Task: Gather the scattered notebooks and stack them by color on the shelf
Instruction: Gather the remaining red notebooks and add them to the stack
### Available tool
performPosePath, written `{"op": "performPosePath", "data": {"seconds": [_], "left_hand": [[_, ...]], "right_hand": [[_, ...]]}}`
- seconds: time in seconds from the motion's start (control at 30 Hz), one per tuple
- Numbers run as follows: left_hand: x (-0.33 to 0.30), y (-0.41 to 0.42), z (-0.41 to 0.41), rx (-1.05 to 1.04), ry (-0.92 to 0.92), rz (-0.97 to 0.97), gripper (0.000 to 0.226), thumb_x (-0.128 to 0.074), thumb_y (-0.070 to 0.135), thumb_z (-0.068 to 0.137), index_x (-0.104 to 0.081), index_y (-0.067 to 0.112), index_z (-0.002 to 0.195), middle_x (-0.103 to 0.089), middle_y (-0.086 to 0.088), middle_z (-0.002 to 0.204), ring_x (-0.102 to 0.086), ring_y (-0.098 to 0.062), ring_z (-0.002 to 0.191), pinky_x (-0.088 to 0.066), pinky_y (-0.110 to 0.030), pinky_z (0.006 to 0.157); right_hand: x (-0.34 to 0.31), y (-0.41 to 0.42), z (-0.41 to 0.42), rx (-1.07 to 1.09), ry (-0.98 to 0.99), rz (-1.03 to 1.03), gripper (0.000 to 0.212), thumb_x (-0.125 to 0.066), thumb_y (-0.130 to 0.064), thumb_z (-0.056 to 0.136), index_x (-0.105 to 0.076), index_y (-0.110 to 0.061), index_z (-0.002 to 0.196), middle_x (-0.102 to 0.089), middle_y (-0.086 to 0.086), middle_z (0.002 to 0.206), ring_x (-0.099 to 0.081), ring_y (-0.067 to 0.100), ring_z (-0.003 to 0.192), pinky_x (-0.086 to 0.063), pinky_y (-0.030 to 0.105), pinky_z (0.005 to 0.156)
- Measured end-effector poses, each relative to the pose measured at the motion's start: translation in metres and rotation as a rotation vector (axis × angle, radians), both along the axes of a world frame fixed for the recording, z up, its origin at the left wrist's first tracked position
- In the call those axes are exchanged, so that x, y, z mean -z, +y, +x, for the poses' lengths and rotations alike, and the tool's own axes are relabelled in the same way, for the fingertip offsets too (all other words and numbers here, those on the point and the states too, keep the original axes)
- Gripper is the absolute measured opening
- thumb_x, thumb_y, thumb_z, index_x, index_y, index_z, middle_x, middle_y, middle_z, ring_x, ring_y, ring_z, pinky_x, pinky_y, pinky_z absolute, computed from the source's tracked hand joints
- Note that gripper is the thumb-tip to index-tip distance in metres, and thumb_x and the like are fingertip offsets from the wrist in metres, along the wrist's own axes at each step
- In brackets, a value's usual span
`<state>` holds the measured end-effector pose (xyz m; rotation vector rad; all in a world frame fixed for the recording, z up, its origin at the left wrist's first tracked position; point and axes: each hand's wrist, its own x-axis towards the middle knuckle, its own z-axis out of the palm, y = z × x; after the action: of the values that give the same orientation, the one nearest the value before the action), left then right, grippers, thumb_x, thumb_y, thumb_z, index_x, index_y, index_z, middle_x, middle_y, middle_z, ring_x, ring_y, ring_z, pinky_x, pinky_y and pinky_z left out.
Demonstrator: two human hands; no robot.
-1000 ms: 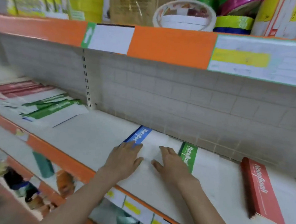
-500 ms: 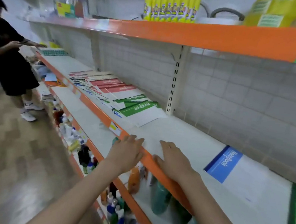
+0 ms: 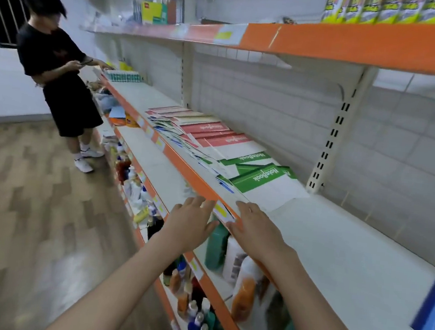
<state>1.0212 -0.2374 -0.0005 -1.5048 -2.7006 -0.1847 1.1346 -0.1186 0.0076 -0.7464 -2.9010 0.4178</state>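
Both grips, left hand [image 3: 191, 222] and right hand [image 3: 254, 231], are spread flat and empty at the shelf [image 3: 336, 245] edge; the loose, overlapping notebooks [image 3: 228, 155] just beyond them risk sliding off if swept hastily.

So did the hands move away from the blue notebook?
Yes. Both hands slid left along the shelf, leaving the blue notebook far right, nearing the green notebooks.

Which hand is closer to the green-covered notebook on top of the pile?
Right. The right hand reaches over the shelf's orange front edge, just short of the green-covered notebook. The left hand is in front of that edge on the aisle side, farther away.
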Motion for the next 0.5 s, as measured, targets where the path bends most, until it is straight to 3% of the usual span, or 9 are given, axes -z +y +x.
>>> {"op": "performPosePath", "data": {"seconds": [0.33,0.5], "left_hand": [[-0.011,0.037,-0.122,0.013,-0.021,0.047,0.055,-0.035,0.045,0.099,-0.025,0.022,0.148,-0.033,-0.004,0.149,-0.035,-0.025,0.135,-0.034,-0.040,0.106],[-0.013,0.061,-0.161,0.021,-0.012,0.078,0.055,-0.037,0.045,0.099,-0.026,0.022,0.147,-0.033,-0.004,0.150,-0.035,-0.024,0.135,-0.035,-0.040,0.106]], "right_hand": [[-0.011,0.041,-0.115,-0.017,0.059,0.007,0.059,-0.042,-0.041,0.098,-0.022,-0.017,0.148,-0.031,0.007,0.147,-0.038,0.025,0.131,-0.037,0.037,0.102],[-0.014,0.060,-0.149,0.030,0.076,0.017,0.054,-0.044,-0.041,0.097,-0.030,-0.018,0.143,-0.039,0.008,0.141,-0.044,0.026,0.125,-0.043,0.040,0.099]]}}
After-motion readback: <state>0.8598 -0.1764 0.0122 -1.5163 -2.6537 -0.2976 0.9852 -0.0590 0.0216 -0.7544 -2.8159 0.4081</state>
